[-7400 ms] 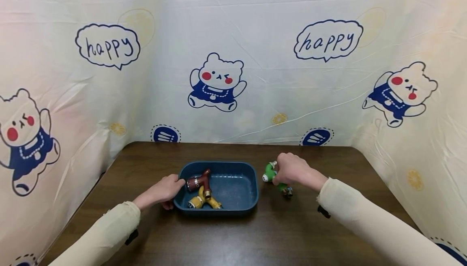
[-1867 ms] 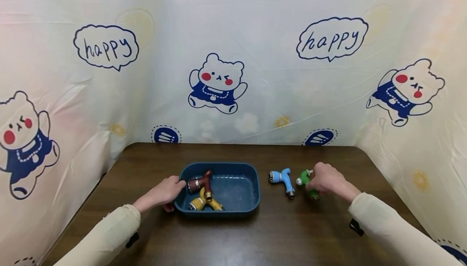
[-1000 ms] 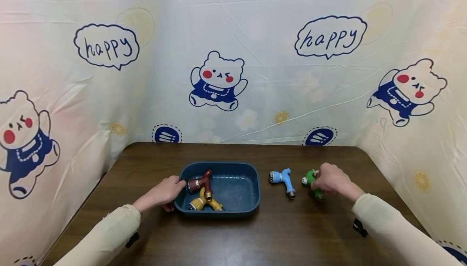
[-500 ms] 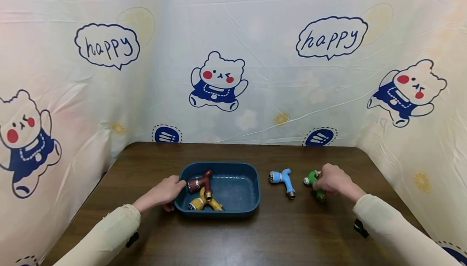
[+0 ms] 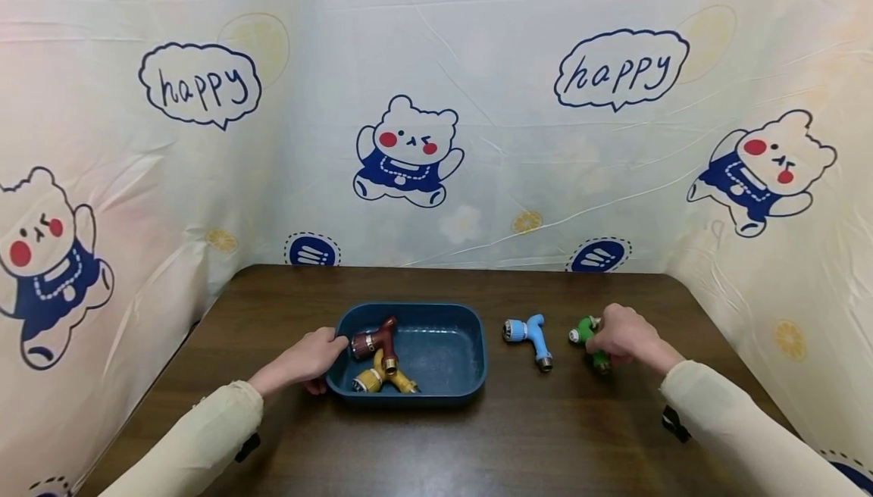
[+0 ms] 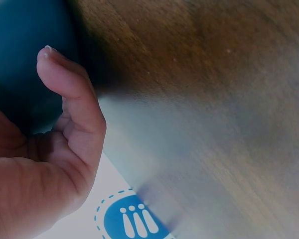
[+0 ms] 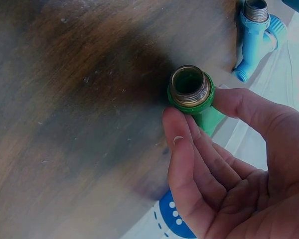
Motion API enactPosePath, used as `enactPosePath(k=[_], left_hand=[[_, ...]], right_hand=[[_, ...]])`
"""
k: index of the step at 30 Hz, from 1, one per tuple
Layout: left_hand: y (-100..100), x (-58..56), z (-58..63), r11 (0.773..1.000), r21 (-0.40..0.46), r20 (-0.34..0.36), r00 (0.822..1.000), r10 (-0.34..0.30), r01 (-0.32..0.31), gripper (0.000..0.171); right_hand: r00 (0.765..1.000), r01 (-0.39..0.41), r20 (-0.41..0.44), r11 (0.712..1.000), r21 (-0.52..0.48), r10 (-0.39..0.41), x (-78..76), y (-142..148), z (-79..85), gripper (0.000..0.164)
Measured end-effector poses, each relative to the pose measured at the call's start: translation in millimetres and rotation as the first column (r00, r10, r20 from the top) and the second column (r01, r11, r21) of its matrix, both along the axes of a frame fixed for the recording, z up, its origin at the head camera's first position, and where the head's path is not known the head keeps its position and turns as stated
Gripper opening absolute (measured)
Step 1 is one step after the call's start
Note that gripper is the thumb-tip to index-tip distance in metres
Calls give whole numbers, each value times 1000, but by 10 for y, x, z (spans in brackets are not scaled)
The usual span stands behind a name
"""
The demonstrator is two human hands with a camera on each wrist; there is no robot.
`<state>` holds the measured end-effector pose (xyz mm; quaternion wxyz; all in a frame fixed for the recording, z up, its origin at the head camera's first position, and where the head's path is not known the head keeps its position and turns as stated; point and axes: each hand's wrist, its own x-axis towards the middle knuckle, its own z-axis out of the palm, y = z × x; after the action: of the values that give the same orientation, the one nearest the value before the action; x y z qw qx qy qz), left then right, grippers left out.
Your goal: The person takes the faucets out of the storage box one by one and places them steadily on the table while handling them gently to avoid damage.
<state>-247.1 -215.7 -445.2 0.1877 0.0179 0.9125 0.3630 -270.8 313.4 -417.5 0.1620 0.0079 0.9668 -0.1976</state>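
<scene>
My left hand (image 5: 310, 357) grips the left rim of a dark blue plastic basin (image 5: 439, 391), thumb on the edge and fingers outside the wall. In the basin, toward the left, lie a dark red faucet (image 5: 385, 342) and a yellow faucet (image 5: 369, 381). My right hand (image 5: 622, 334) pinches a green faucet (image 5: 580, 330) between thumb and fingers, close over the table at the right. In the right wrist view, the green faucet's threaded metal end (image 7: 189, 87) faces the camera. Between basin and right hand a light blue faucet (image 5: 535, 339) lies on the table.
The brown wooden table (image 5: 423, 451) has rounded back corners. A printed curtain (image 5: 491, 179) with bears and "happy" bubbles hangs behind it and along both sides.
My right hand has carried the green faucet rightward from beside the basin, uncovering the light blue faucet; over the last second it shifts only slightly. The left hand stays at the basin's rim.
</scene>
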Motion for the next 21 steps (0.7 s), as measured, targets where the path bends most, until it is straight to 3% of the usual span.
enactPosePath(k=[21], left_hand=[[-2,-11,-7,1000,1,8,1000,5,-5,34]], right_hand=[[1000,8,13,1000,-7,-8,-24,23,-1,22]])
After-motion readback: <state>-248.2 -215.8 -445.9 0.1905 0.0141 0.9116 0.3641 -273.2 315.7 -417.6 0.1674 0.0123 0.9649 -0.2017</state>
